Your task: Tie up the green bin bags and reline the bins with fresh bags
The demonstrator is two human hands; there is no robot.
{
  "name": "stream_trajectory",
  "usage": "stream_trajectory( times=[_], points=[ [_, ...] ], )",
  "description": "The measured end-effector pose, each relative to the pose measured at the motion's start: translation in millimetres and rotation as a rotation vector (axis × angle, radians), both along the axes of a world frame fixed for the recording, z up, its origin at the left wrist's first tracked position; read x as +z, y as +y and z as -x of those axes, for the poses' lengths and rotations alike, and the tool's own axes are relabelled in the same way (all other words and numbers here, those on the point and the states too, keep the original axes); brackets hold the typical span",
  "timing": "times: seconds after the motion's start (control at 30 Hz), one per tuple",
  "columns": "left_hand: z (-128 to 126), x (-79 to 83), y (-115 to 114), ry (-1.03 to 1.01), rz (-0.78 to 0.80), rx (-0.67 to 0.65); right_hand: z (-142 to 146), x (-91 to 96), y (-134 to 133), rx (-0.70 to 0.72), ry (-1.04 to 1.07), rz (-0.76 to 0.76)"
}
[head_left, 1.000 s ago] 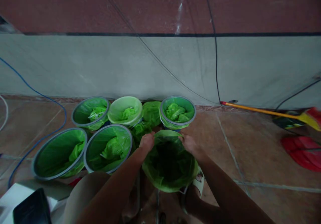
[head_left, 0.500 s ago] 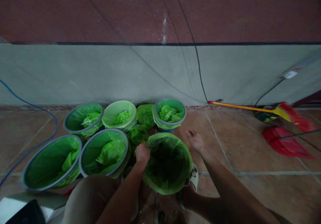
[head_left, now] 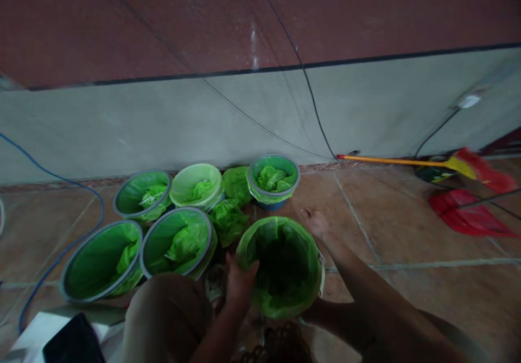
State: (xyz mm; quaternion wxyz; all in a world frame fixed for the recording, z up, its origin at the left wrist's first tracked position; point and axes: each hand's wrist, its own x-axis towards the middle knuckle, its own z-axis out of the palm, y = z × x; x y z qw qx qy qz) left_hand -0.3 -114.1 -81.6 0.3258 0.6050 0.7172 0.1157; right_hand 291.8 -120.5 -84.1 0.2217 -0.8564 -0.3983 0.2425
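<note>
A bin lined with a green plastic bag stands on the floor right in front of me. My left hand is closed on the bag's near left rim. My right hand hovers by the far right rim, fingers loosely curled and holding nothing. Several other grey-rimmed bins with green liners stand to the left and behind, against the wall. Loose crumpled green bags lie between them.
A grey and dark red wall rises behind the bins, with black cables running down it. A blue cable trails at left. A yellow-handled broom and a red dustpan lie at right. A white box with a dark device sits bottom left.
My right hand let go of the bag's far rim and moved right. My left hand slid along the rim toward me. The camera tilted and shifted.
</note>
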Motion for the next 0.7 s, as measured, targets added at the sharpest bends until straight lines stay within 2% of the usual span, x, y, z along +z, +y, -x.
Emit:
stream_trajectory(
  times=[0.1, 0.2, 0.33, 0.43, 0.5, 0.7],
  points=[
    [-9, 18.7, 21, 0.073, -0.234, -0.133, 4, -2.5, 0, 0.057, -0.035, 0.023],
    [-40, 29.3, 60, 0.069, -0.367, -0.42, 13, -4.4, 2, 0.15, -0.08, 0.052],
    [-86, 20.5, 101, 0.197, -0.302, -0.783, 29, -8.1, 5, 0.226, -0.088, 0.079],
    [-96, 7.4, 112, 0.332, -0.186, -1.019, 35, -11.0, 3, 0.264, -0.076, 0.095],
    [-91, 1.1, 114, 0.381, -0.137, -1.079, 35, -11.8, 0, 0.303, -0.07, 0.125],
    [-73, -5.7, 118, 0.401, -0.113, -1.085, 32, -12.9, -12, 0.327, -0.046, 0.238]
  ],
)
